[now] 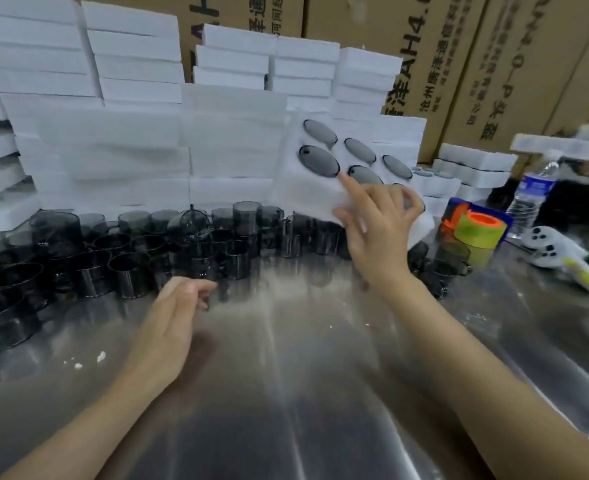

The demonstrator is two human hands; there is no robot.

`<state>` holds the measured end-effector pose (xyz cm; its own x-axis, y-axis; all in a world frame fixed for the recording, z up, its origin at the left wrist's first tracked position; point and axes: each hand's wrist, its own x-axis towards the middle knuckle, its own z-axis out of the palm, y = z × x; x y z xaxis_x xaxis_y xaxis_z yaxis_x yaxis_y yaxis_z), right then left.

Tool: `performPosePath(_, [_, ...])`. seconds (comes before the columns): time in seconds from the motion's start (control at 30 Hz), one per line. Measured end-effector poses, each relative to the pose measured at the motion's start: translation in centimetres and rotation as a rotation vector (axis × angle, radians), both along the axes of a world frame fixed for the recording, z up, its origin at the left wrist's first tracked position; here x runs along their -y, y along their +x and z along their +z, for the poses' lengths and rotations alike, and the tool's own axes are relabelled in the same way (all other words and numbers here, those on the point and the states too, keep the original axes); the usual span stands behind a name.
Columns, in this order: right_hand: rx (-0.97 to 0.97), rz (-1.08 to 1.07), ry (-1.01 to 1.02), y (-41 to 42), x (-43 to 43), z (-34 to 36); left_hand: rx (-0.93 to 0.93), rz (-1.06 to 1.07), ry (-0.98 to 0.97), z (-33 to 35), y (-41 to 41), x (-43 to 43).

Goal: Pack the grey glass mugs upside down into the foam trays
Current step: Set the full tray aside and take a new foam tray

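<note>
A white foam tray [301,188] filled with several upside-down grey mugs [319,160] is tilted up above the steel table. My right hand [376,230] grips its near edge, thumb under and fingers over the top face. My left hand [172,327] hovers low over the table with loosely curled fingers and holds nothing. Several loose grey glass mugs [127,258] stand and lie crowded along the left and middle of the table, just beyond my left hand.
Stacks of white foam trays [137,133] form a wall behind the mugs, with brown cartons [459,64] behind them. At the right sit tape rolls [480,230], a water bottle [535,192] and a white tool [563,258]. Small foam crumbs dot the steel table [286,375].
</note>
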<state>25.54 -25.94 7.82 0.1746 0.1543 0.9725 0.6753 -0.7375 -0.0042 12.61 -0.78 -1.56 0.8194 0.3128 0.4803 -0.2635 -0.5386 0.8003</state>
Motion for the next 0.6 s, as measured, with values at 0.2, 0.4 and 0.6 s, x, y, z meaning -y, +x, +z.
performPosePath(0.2, [-0.161,-0.144,-0.196,10.7,1.5,5.6,-0.072,0.114,0.264,0.0,2.9,0.5])
performPosePath(0.4, [-0.354,-0.176,-0.318,19.6,-0.6,9.5,-0.064,0.148,0.137,-0.1,4.0,-0.1])
performPosePath(0.6, [-0.482,-0.16,-0.289,23.8,-4.8,9.9,-0.052,0.171,0.089,-0.9,4.7,-0.7])
